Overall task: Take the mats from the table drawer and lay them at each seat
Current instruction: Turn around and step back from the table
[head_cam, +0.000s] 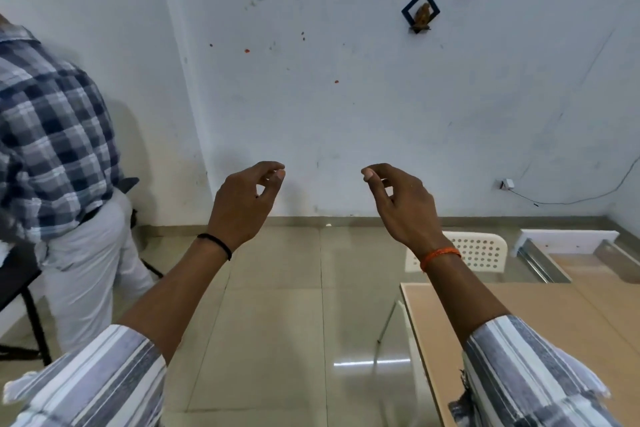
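My left hand (244,203) and my right hand (401,204) are both raised in front of me over the tiled floor, fingers loosely curled, holding nothing. The light wooden table (554,305) lies at the lower right, under my right forearm. Beyond its far end an open drawer (575,253) with a white front and metal rails stands pulled out. I see no mats in view.
A white perforated chair (481,250) stands at the table's far end. A person in a checked shirt (52,149) stands at the left beside a black-legged table (20,288). Three small framed pictures (420,10) hang on the white wall.
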